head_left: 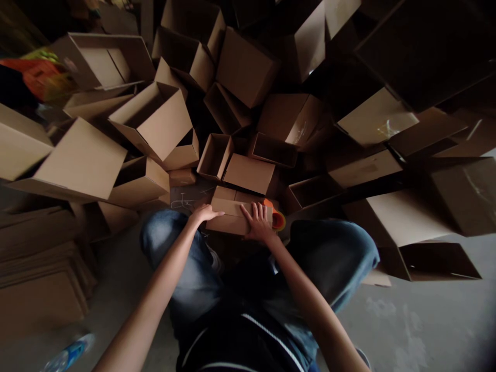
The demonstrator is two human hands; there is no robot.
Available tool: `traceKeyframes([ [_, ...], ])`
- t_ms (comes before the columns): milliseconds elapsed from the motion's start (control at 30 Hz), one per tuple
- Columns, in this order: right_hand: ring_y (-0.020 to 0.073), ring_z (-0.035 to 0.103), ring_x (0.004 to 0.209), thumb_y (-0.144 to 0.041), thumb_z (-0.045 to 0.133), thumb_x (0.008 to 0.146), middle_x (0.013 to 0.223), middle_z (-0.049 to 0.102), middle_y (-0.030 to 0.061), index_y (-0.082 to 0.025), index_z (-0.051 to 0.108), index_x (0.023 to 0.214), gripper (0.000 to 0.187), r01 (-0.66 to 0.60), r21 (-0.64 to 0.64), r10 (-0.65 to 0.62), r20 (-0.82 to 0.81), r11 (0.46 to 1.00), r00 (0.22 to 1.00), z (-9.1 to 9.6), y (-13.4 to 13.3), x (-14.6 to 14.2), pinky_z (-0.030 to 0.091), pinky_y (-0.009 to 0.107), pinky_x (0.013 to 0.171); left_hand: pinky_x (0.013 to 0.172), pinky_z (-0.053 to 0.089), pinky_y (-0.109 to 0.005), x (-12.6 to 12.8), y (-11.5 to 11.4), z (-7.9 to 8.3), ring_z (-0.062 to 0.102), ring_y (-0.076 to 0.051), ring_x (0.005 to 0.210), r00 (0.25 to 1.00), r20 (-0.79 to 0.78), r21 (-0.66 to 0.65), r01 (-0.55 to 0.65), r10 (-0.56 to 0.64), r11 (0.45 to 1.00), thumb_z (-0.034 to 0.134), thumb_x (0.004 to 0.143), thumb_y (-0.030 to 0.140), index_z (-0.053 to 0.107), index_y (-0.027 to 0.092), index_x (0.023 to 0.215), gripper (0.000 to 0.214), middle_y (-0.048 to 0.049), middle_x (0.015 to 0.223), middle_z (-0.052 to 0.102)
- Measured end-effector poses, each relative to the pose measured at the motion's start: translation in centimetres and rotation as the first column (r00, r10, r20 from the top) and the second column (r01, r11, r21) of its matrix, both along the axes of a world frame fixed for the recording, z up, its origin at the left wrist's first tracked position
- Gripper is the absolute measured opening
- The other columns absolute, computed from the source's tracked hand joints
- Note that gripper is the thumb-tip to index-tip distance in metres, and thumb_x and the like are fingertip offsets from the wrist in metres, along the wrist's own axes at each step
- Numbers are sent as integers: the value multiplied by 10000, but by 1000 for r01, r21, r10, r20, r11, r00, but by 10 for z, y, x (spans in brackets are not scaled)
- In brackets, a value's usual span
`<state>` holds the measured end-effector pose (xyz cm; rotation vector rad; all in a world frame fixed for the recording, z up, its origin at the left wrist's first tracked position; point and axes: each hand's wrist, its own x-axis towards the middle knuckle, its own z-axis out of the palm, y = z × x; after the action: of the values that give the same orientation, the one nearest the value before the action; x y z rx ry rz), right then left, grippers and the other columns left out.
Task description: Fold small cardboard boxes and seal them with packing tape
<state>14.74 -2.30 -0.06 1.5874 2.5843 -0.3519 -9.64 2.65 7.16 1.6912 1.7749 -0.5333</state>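
A small closed cardboard box lies just in front of my knees, with its top flaps facing up. My left hand rests flat on the box's left end, fingers extended. My right hand lies on the box top with its fingers spread. Right beside that hand, an orange tape dispenser with a roll sits against the box's right end. Its handle is hidden, and I cannot tell whether my right hand touches it.
Many open cardboard boxes are heaped ahead and to both sides. Flattened cardboard sheets stack up at lower left on the concrete floor. A plastic bottle lies at bottom left, and an orange-and-yellow bag sits at upper left.
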Motion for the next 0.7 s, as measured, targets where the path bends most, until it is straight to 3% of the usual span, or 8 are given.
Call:
traceKeyframes([
  [200, 529, 147, 1494, -614, 891, 574, 1639, 203, 280, -216, 111, 1637, 1378, -1, -42, 0, -3, 999, 1000, 6, 0, 1, 99, 646, 1178, 1011, 458, -271, -1, 2, 1, 533, -294, 1360, 1000, 15, -52, 12, -11, 999, 503, 901, 709, 593, 73, 1406, 817, -204, 1442, 559],
  [400, 526, 119, 1501, -585, 897, 573, 1654, 178, 261, -232, 99, 1638, 1377, -3, -63, 3, -3, 998, 1000, 3, 0, 1, 66, 664, 1175, 977, 483, -281, 1, 3, 0, 566, -298, 1328, 1000, -7, -79, -28, 28, 996, 538, 882, 707, 620, 120, 1380, 774, -187, 1438, 567],
  [700, 537, 123, 1496, -628, 880, 565, 1647, 198, 259, -225, 124, 1638, 1373, 15, -36, -15, -7, 999, 1000, 1, -2, -3, 91, 671, 1173, 992, 478, -322, 5, 1, 1, 548, -337, 1339, 995, -100, -29, -34, 31, 999, 536, 871, 728, 622, 105, 1380, 809, -219, 1428, 567],
])
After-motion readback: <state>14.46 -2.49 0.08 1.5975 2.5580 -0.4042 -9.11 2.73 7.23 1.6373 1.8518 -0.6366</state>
